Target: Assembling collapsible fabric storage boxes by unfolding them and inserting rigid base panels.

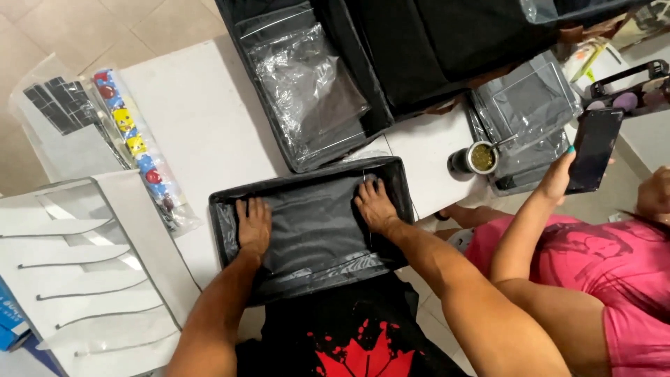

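Right now both hands press flat into a black bag lying at the table's near edge, so the step looks like smoothing its grey lining. The left hand rests palm-down toward the bag's left side, fingers together; the right hand lies by its far right corner, fingers slightly spread, nothing pinched. The lining lies under both palms. Sliding outward evenly seems called for next. Farther off, another person's hand holds a phone.
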